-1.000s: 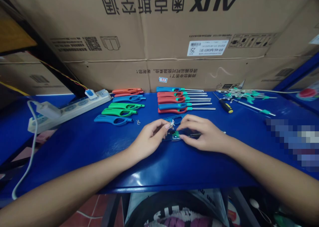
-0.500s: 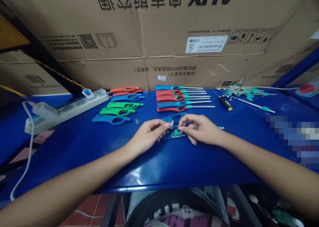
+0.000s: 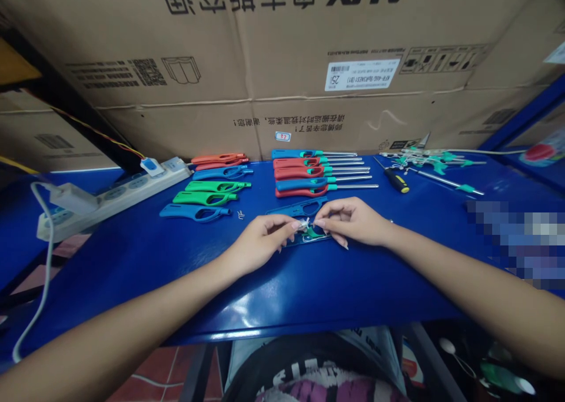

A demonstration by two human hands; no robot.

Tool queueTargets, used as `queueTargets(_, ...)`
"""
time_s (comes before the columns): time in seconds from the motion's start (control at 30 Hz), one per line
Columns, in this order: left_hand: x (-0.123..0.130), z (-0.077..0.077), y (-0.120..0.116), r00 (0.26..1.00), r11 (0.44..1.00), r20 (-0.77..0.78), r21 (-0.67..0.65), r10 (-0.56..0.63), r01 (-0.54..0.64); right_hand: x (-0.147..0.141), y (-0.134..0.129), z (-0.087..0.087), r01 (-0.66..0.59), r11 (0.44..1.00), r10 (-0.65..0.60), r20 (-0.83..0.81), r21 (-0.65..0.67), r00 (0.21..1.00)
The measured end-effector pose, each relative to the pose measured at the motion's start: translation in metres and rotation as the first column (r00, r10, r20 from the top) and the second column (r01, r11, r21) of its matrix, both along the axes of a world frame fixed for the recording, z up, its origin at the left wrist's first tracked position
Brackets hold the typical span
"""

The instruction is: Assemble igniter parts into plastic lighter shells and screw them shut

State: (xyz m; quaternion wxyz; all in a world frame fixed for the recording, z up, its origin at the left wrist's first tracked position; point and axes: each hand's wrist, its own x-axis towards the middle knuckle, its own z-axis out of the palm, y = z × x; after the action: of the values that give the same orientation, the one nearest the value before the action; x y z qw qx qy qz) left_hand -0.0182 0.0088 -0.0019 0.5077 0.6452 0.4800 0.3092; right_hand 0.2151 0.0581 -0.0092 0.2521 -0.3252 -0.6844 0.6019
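My left hand [image 3: 265, 240] pinches a small whitish part [image 3: 304, 225] between thumb and fingertips. Close beside it, the fingertips of my right hand [image 3: 355, 222] are pressed together at the part's right side; what they hold is too small to make out. Beneath both hands lies a blue lighter shell half with a green trigger piece [image 3: 312, 233] and a thin white wire, mostly covered by my fingers. Just behind them rests another blue handle shell [image 3: 295, 208].
Assembled long-nosed lighters [image 3: 300, 172] lie in a row behind my hands. Orange, blue and green handle shells [image 3: 205, 198] and tiny metal pieces [image 3: 241, 215] are at left, near a power strip [image 3: 119, 193]. A screwdriver [image 3: 398, 180] and piled green-and-metal parts [image 3: 436, 163] lie at right.
My right fingertips have come closer to the whitish part in my left hand. The view has shifted slightly; the items on the table stay put.
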Motion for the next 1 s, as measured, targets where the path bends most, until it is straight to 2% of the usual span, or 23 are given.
queueTargets(0.57,0.0016,0.0050,-0.0018,0.999,1.000,-0.033,-0.010,-0.008,0.008,-0.0008,0.0005,-0.0008,0.010,1.000,-0.010,-0.003,-0.007,1.000)
queueTargets(1.0,0.0026,0.0024,-0.0036,0.999,1.000,-0.047,0.004,-0.012,0.012,-0.0028,-0.0047,0.0003,0.016,0.997,-0.019,0.030,0.078,0.999)
